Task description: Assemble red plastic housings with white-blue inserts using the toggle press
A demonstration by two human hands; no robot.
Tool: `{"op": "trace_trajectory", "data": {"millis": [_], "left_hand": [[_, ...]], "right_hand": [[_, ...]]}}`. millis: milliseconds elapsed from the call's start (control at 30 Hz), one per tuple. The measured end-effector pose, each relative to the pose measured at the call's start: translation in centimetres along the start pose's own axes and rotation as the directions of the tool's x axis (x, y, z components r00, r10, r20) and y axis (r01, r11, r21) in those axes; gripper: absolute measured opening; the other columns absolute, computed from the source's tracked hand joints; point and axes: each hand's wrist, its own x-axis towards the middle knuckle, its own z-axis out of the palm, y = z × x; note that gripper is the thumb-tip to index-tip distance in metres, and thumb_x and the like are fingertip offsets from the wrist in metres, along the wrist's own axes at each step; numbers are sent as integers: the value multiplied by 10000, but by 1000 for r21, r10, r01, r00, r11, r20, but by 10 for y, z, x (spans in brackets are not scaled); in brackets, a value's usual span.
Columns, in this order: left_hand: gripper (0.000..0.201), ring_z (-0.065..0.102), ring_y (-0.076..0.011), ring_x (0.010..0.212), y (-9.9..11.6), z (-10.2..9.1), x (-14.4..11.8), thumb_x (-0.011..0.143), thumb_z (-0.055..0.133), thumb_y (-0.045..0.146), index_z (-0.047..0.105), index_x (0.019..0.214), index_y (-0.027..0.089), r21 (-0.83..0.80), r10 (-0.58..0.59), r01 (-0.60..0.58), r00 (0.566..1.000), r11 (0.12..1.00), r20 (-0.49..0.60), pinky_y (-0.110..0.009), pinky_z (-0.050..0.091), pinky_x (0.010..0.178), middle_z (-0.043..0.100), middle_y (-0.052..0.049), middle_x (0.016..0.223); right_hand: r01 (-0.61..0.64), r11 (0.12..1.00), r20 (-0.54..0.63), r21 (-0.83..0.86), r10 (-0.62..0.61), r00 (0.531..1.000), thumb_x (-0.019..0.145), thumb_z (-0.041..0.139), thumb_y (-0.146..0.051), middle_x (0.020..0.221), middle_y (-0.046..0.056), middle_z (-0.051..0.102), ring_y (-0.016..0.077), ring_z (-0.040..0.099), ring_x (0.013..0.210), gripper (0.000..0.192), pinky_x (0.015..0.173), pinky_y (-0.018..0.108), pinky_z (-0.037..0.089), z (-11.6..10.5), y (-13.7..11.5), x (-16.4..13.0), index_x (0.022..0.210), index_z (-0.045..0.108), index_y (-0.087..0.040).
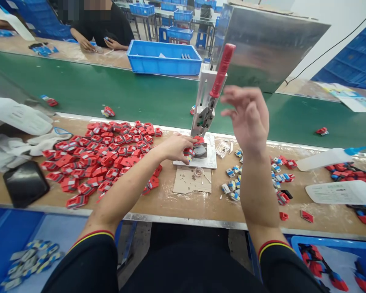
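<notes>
The left hand (178, 147) pinched a small red plastic part (189, 152) at the hand press (205, 122) base on the bench (171, 199). It looked light, stiff, best held by its edges. The right hand (247, 118) hovered open and empty beside the red lever handle (222, 70).

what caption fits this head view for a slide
Left hand holds a red part at the hand press; right hand is raised, open, beside its red lever.

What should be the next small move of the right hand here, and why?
Probably the right hand closes on the red lever handle beside it: it is raised and open, while the left hand holds a red part on the press base.
</notes>
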Motion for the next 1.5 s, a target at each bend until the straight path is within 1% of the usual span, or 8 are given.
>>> {"op": "trace_trajectory", "data": {"millis": [233, 433, 567, 667, 800, 967, 1300, 1500], "left_hand": [[350, 630, -336, 1391, -7, 3, -2, 755, 886, 421, 772, 1017, 219, -41, 17, -19, 999, 999, -33, -482, 433, 1151, 658, -95, 1530], [369, 649, -346, 1347, -9, 13, -14, 733, 930, 363, 756, 1021, 212, -253, -77, 14, 968, 967, -239, -563, 474, 1171, 597, -129, 1577], [502, 735, -268, 1159, -2, 28, -46, 746, 924, 429, 705, 1151, 227, -725, -384, -82, 805, 684, -453, -463, 618, 1006, 703, -132, 1399], [540, 779, -204, 963, 14, 38, -72, 687, 961, 426, 685, 1121, 261, -949, -692, -147, 654, 280, -306, -330, 657, 844, 781, -68, 1179], [618, 768, -147, 809, 33, 45, -112, 536, 1032, 335, 716, 1066, 305, -982, -876, -187, 478, -38, -57, -211, 645, 727, 794, 9, 956], [700, 716, -111, 646, 51, 45, -156, 406, 1066, 291, 729, 1019, 318, -974, -934, -141, 335, -178, 123, -132, 593, 588, 768, 39, 788], [522, 762, -165, 828, 51, 34, -115, 612, 1007, 373, 656, 984, 268, -989, -840, -103, 524, 102, -141, -250, 641, 789, 746, 18, 848], [608, 777, -227, 989, 14, 40, -51, 703, 917, 364, 596, 1209, 263, -927, -659, -69, 684, 369, -313, -402, 630, 975, 769, -46, 1066]], "right_hand": [[-366, 853, 170, -372, 450, 877, 764, 783, -413, 1336, 151, 730, 337, 681, 1227, 532, 1049, 562, 571, 18, 104, -87, 1239, 621, -239], [-408, 874, 172, -265, 459, 872, 832, 709, -397, 1161, 117, 786, 301, 738, 1106, 331, 1050, 546, 582, 14, 112, -82, 1113, 660, -231], [-602, 795, -86, 75, 607, 790, 804, 768, -403, 1106, 37, 781, 203, 761, 935, 328, 804, 368, 665, -36, 109, -77, 1090, 663, -281], [-656, 707, -175, 264, 704, 689, 786, 766, -438, 886, 16, 746, 163, 749, 802, 269, 676, 275, 655, -57, 116, -57, 923, 623, -256], [-716, 684, -251, 137, 723, 643, 812, 732, -469, 800, 15, 705, 148, 720, 722, 286, 607, 255, 623, -67, 139, -30, 857, 560, -245], [-753, 640, -335, -156, 682, 650, 726, 768, -252, 899, 45, 717, 203, 699, 868, 246, 820, 372, 621, -66, 178, -12, 860, 563, -232], [-652, 576, -414, -493, 503, 758, 789, 615, -156, 1343, 203, 619, 288, 647, 1157, 447, 1153, 518, 492, -83, 187, 14, 1236, 611, -144], [56, 911, -258, -408, -175, 950, 1021, 500, -589, 1299, 58, 632, 250, 682, 1195, 392, 903, 390, 638, -69, 85, 55, 1315, 570, -339]]}}
